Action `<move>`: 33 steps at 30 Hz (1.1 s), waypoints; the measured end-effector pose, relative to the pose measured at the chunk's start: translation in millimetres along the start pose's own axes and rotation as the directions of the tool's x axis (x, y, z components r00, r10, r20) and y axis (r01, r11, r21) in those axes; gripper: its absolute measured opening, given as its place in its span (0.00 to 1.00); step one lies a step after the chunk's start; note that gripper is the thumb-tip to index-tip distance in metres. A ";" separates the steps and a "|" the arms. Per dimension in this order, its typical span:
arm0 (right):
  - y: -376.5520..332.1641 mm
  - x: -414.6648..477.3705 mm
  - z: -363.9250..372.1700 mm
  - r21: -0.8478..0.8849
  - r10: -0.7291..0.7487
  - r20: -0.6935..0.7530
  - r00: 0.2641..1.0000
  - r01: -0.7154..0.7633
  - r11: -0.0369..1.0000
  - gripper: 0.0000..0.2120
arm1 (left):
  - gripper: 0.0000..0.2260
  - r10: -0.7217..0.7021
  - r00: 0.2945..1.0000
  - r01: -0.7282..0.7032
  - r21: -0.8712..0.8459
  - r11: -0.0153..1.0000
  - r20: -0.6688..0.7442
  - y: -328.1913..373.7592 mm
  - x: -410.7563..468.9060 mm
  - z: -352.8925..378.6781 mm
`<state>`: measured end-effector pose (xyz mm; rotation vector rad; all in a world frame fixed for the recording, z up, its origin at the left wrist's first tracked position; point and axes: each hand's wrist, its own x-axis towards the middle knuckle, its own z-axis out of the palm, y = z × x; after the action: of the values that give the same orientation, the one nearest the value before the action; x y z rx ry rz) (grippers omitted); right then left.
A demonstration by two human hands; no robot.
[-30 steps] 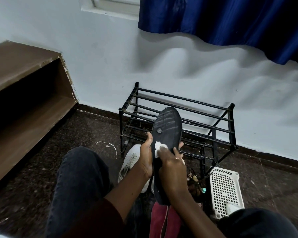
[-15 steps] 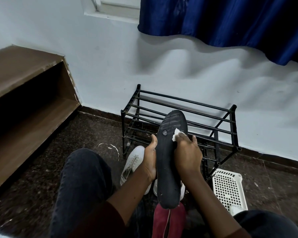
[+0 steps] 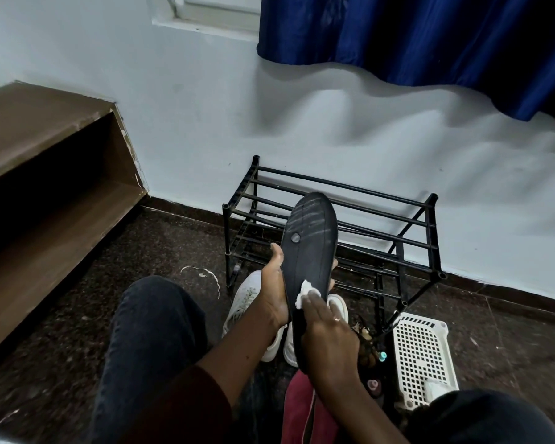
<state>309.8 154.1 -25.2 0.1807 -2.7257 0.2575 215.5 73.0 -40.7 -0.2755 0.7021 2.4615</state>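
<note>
A black slipper (image 3: 310, 238) stands upright in front of me with its sole facing me and its toe up. My left hand (image 3: 274, 293) grips its left edge, fingertips showing past the right edge. My right hand (image 3: 326, 331) holds a small white wad (image 3: 303, 294) against the lower middle of the sole. Pale streaks mark the toe end of the sole.
A black metal shoe rack (image 3: 334, 235) stands against the white wall. White sneakers (image 3: 247, 302) lie on the dark floor under my hands. A white perforated basket (image 3: 422, 350) sits at the right, a brown wooden shelf (image 3: 45, 187) at the left. My knees flank a maroon cloth (image 3: 302, 411).
My right hand slid the white wad up to the toe end of the sole, then back down to the lower middle. My left hand kept its hold on the slipper.
</note>
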 end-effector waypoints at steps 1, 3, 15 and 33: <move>4.6 9.1 -2.1 -0.022 0.007 -0.008 1.000 -0.007 1.000 0.16 | 0.41 -0.007 1.000 0.007 0.021 1.000 -0.005 0.1 -0.8 0.7; 11.9 32.8 -7.6 -0.089 0.041 -0.021 0.999 -0.043 0.995 0.15 | 0.39 -0.018 1.000 0.019 0.068 0.997 -0.018 -2.1 -3.1 2.7; -1.8 22.8 -6.6 0.056 0.052 -0.013 0.999 -0.051 0.997 0.19 | 0.40 0.025 0.998 -0.024 -0.024 0.999 0.058 1.7 -0.9 4.1; 20.1 66.8 -18.5 0.039 0.057 -0.196 0.979 -0.051 0.998 0.17 | 0.36 -0.002 0.998 -0.001 0.044 0.999 0.068 -2.1 -2.0 10.1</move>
<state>252.4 171.6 14.9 0.0850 -2.5328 0.3191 217.8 79.0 -32.3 -0.1736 0.7262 2.4390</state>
